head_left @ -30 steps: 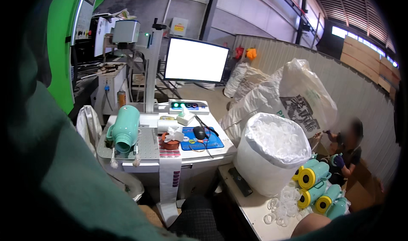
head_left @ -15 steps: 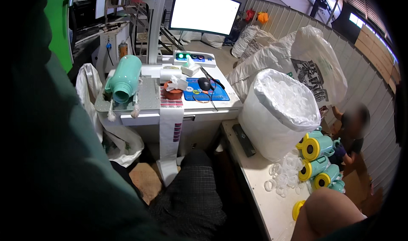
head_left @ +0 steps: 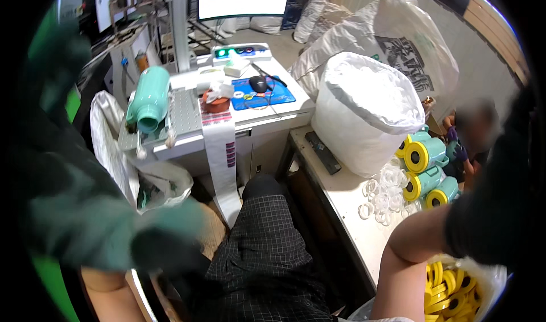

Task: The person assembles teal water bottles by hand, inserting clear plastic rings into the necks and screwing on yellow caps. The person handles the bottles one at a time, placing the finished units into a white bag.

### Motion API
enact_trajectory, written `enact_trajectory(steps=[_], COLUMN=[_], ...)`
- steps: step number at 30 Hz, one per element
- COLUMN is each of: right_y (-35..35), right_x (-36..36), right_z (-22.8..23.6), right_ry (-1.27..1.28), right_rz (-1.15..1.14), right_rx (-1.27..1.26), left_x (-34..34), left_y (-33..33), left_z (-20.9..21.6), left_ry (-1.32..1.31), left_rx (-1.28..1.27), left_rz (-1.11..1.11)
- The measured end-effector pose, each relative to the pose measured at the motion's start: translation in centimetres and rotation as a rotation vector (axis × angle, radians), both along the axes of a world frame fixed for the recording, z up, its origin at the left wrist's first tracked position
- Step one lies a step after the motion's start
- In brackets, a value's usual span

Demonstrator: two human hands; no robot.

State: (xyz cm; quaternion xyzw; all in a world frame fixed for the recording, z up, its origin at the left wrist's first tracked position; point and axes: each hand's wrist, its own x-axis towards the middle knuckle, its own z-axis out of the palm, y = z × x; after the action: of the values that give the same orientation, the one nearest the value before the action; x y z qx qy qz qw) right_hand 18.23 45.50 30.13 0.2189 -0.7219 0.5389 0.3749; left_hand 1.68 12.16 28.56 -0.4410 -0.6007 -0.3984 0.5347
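My right forearm [head_left: 401,265], bare below a dark sleeve, runs down past the near edge of the white bench [head_left: 335,200]; its hand lies beyond the lower edge. My left forearm [head_left: 108,293] also drops out at lower left, so neither hand shows. Close to the right arm, a clear bag holds yellow lids [head_left: 452,293]. Several turquoise jugs with yellow lids [head_left: 418,156] lie on the bench beside loose white plastic rings [head_left: 384,194]. Another turquoise jug [head_left: 153,92] lies on its side, mouth toward me, on a grey perforated plate.
A large white sack [head_left: 355,137] full of pale pieces stands on the bench. Labels [head_left: 223,163] hang from the white desk, which bears a mouse [head_left: 258,83] and a button box [head_left: 242,53]. At the right, a co-worker's purple-gloved hands [head_left: 456,143] are near the jugs.
My view has tipped downward. Both bare forearms now show, and the bag of yellow lids has come into view. A yellow lid near my right knee or arm is no longer seen.
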Motion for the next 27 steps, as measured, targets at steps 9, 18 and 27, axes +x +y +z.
enact_trajectory(steps=[9, 18, 27], right_y=[0.8, 11.4, 24.1], right_x=[-10.3, -21.3, -6.9], right_z=[-5.0, 0.7, 3.0], right_ry=[-0.125, -0.48, -1.095], right_rz=[-0.251, -1.075, -1.202], right_rx=[0.38, 1.264, 1.183], left_x=[-4.7, -21.3, -29.0], left_y=[6.5, 14.6, -13.3], left_z=[-8.5, -1.2, -10.7], left_ry=[-0.357, -0.288, -0.838], left_rx=[-0.68, -0.846, -1.057], left_rz=[0.057, 0.608, 0.846])
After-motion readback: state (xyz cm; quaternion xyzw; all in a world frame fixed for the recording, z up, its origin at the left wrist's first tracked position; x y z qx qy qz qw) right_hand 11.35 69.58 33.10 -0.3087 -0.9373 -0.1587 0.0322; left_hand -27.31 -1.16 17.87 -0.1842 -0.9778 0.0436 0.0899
